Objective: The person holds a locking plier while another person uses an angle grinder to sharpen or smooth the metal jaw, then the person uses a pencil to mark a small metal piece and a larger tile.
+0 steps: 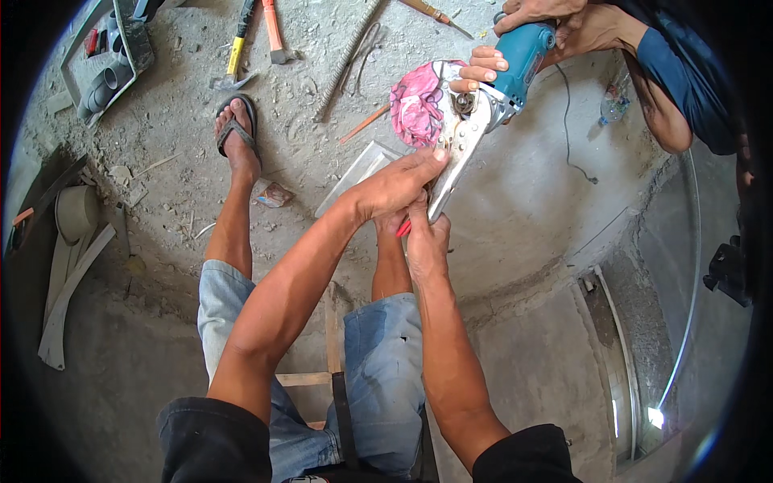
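Observation:
A teal angle grinder (525,58) carries a long silver metal attachment (465,153) with rivets, slanting down toward me. Another person's hands (535,12) hold the grinder's body and its upper end. My left hand (400,183) is closed around the attachment's left edge, thumb on top and the other fingers mostly hidden. Just below, my right hand (428,241) is closed at the attachment's lower tip, by a small red-handled tool (404,229); its working end is hidden between my hands. A pink patterned cloth (417,105) lies behind the attachment.
Two hammers (236,55) (275,36) lie on the dusty concrete floor, with a steel bar (346,60) and a flat trowel-like plate (358,173). A tray of pipe fittings (113,76) stands far left. A cord (568,121) and plastic bottle (614,106) are right.

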### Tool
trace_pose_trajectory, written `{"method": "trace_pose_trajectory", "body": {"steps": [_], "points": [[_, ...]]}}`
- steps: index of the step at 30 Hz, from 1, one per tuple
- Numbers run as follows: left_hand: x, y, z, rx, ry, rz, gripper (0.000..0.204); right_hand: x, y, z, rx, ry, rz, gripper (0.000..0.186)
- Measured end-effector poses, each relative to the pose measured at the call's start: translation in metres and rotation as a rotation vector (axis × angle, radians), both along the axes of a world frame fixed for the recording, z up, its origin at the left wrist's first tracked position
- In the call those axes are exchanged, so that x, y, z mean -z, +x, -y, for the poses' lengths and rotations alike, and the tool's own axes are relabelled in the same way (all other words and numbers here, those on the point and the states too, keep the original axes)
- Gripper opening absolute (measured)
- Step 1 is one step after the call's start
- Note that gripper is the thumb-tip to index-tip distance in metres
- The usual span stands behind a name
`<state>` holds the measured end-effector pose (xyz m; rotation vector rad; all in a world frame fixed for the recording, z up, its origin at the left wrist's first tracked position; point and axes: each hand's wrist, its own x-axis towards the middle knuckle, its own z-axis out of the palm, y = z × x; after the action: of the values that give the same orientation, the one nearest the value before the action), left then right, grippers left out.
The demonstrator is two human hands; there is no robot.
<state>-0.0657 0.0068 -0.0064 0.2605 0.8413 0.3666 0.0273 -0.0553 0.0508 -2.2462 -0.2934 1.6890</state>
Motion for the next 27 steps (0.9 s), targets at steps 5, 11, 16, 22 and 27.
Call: {"method": "trace_pose_trajectory", "body": {"steps": [5,11,16,22,27], "points": [[0.01,0.002,0.009,-0.037,-0.057,0.071,0.049,-0.002,0.0,-0.001,-0.048,-0.011,0.019,0.056],[0.0,-0.005,-0.004,0.057,-0.12,0.026,0.047,-0.009,-0.005,-0.005,0.04,-0.044,-0.04,0.055],[0.013,0.005,0.008,-0.03,-0.083,0.029,0.043,-0.012,-0.003,-0.009,0.005,-0.059,-0.052,0.057],[0.032,0.009,0.017,-0.076,-0.015,0.046,0.041,-0.016,0.0,-0.012,0.099,-0.078,-0.085,0.064],[0.032,0.008,0.014,0.005,-0.032,0.087,0.04,-0.02,0.009,-0.017,-0.067,-0.132,-0.066,0.064]]}}
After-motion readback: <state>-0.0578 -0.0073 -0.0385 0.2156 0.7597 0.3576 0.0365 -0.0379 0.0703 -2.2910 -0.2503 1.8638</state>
